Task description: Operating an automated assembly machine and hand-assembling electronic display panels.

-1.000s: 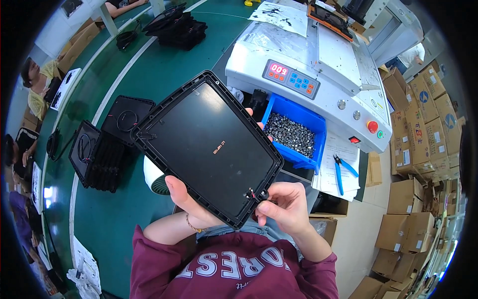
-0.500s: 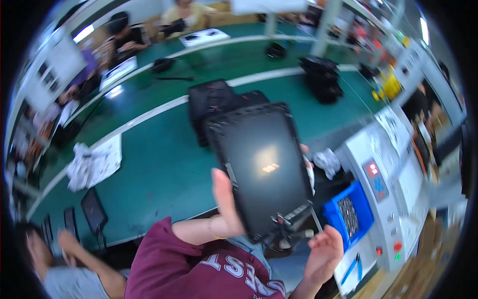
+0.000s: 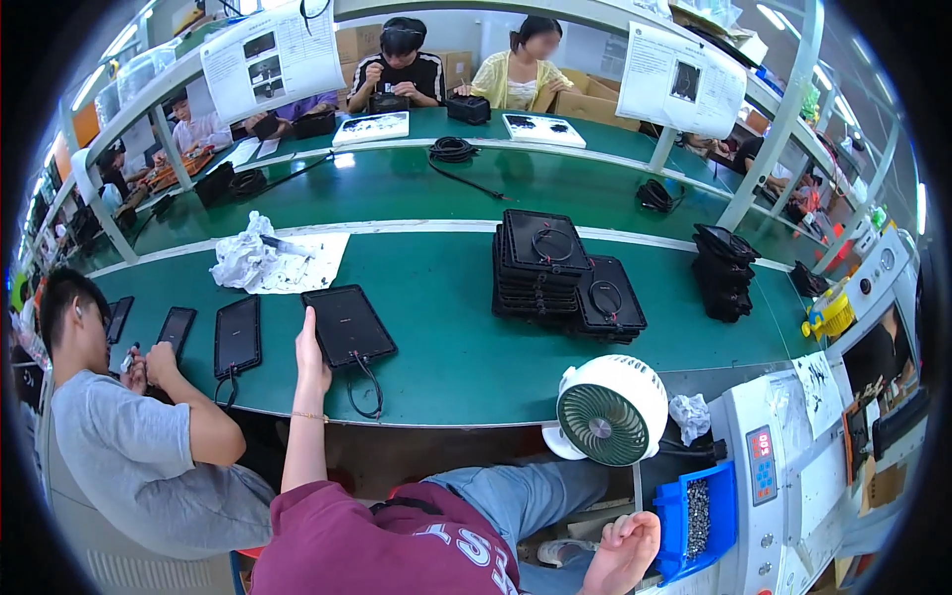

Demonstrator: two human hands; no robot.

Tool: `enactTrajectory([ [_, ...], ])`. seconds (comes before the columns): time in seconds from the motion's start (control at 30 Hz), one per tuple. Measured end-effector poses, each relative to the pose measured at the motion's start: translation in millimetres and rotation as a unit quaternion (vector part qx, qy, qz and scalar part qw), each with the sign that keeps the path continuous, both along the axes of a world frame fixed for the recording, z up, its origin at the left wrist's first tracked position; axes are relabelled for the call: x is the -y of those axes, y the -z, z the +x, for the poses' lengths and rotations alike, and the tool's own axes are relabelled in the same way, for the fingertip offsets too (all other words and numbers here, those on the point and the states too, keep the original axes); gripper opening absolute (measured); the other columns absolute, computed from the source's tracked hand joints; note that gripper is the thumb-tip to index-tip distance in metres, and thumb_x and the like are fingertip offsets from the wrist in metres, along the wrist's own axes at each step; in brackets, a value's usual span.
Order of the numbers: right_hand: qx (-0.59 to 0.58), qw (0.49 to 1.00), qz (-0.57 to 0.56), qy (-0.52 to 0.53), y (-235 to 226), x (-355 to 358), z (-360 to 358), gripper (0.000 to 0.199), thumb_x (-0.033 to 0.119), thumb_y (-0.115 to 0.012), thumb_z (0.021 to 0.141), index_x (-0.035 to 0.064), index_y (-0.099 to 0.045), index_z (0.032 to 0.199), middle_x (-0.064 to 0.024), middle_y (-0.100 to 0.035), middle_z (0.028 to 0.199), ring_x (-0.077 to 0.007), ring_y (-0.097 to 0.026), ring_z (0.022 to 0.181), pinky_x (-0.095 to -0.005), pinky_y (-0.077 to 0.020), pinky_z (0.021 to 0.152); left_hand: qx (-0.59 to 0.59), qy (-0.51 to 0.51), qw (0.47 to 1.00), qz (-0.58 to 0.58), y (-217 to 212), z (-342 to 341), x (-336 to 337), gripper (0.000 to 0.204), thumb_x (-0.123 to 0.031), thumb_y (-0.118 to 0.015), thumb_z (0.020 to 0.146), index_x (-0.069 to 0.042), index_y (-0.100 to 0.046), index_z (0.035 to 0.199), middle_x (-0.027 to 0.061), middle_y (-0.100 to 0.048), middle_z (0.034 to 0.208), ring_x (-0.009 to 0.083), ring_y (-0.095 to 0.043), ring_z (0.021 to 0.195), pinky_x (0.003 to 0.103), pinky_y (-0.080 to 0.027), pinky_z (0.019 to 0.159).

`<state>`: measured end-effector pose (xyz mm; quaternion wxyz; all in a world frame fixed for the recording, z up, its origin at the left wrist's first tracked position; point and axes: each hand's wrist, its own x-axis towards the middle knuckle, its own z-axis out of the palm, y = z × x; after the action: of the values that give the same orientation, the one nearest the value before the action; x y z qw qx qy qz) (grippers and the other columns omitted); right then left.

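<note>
My left hand (image 3: 311, 362) reaches to the bench on the left and grips the left edge of a flat black rectangular panel (image 3: 349, 325), thumb along its side. A short black cable loops from that panel's near edge over the bench edge. Beside it on the left lies a similar panel (image 3: 237, 337) with its own cable. My right hand (image 3: 625, 551) hangs low near the blue bin (image 3: 729, 526), fingers loosely bent and apart, with nothing visible in it.
Stacked black panels (image 3: 540, 263) stand mid-bench, with a white fan (image 3: 613, 412) at the near edge. A grey machine (image 3: 783, 476) is on the right. Crumpled paper (image 3: 258, 258) lies far left. A co-worker (image 3: 149, 426) sits close on my left, handling another panel.
The panel held before me has gone to the left onto the bench, still in my left hand. My right hand has moved down, away from it. The view has shifted, showing the fan.
</note>
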<state>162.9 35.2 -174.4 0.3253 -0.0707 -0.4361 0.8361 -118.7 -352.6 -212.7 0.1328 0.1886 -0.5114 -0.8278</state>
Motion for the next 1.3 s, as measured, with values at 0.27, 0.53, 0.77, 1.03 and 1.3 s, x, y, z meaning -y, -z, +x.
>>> enactTrajectory([
  [0.27, -0.03, 0.996, -0.064, -0.045, -0.7, 2.3, 12.6, 0.024, 0.018, -0.058, 0.09, -0.0025, -0.055, 0.102, -0.0096, -0.052, 0.09, -0.0145, -0.045, 0.075, -0.0261, -0.0377, 0.068, 0.301, -0.134, 0.688, -0.646, -29.7, -5.9, -4.0, 0.068, -0.058, -0.044, 0.089, 0.0, -0.055, 0.122, 0.0282, -0.054, 0.114, 0.0445, -0.054, 0.102, 0.05, -0.046, 0.085],
  [0.53, -0.017, 0.996, -0.048, 0.067, 2.6, 5.1, 25.4, 0.029, 0.022, -0.067, 0.085, -0.0016, -0.055, 0.095, -0.0052, -0.051, 0.075, -0.0116, -0.046, 0.067, -0.0226, -0.0353, 0.057, 0.379, -0.025, 0.534, -0.755, -56.9, -9.0, -91.5, 0.094, -0.066, -0.054, 0.078, -0.007, -0.026, 0.146, 0.0248, -0.045, 0.126, 0.0363, -0.052, 0.106, 0.057, -0.049, 0.082],
  [0.77, 0.003, 0.999, -0.046, 0.023, 8.7, 0.4, 17.2, 0.034, 0.02, -0.067, 0.084, -0.0046, -0.058, 0.106, -0.007, -0.059, 0.084, -0.0117, -0.053, 0.069, -0.0216, -0.0419, 0.06, 0.316, 0.0, 0.432, -0.845, -55.5, 12.2, -7.3, 0.078, -0.055, -0.056, 0.084, -0.005, -0.038, 0.14, 0.0288, -0.046, 0.123, 0.0435, -0.05, 0.107, 0.053, -0.046, 0.087],
  [1.03, -0.229, 0.945, -0.233, 0.0, -13.4, -21.1, 45.3, 0.058, 0.046, -0.034, 0.097, 0.0106, -0.035, 0.142, -0.011, -0.048, 0.131, -0.0213, -0.049, 0.096, -0.0349, -0.0408, 0.083, -0.214, 0.12, 0.654, -0.715, -68.9, -42.6, -9.4, 0.057, -0.023, -0.064, 0.088, -0.003, -0.042, 0.137, 0.0179, -0.052, 0.123, 0.026, -0.053, 0.108, 0.037, -0.046, 0.085],
  [1.3, -0.326, 0.918, -0.222, 0.048, 2.1, -13.8, 82.8, 0.058, 0.044, -0.034, 0.097, 0.0091, -0.03, 0.143, -0.0126, -0.046, 0.135, -0.0229, -0.05, 0.099, -0.0354, -0.038, 0.085, -0.451, 0.695, 0.457, -0.323, -163.5, 103.3, -280.2, 0.041, -0.006, -0.071, 0.072, 0.003, -0.061, 0.111, 0.0123, -0.066, 0.095, 0.0222, -0.063, 0.081, 0.03, -0.051, 0.073],
])
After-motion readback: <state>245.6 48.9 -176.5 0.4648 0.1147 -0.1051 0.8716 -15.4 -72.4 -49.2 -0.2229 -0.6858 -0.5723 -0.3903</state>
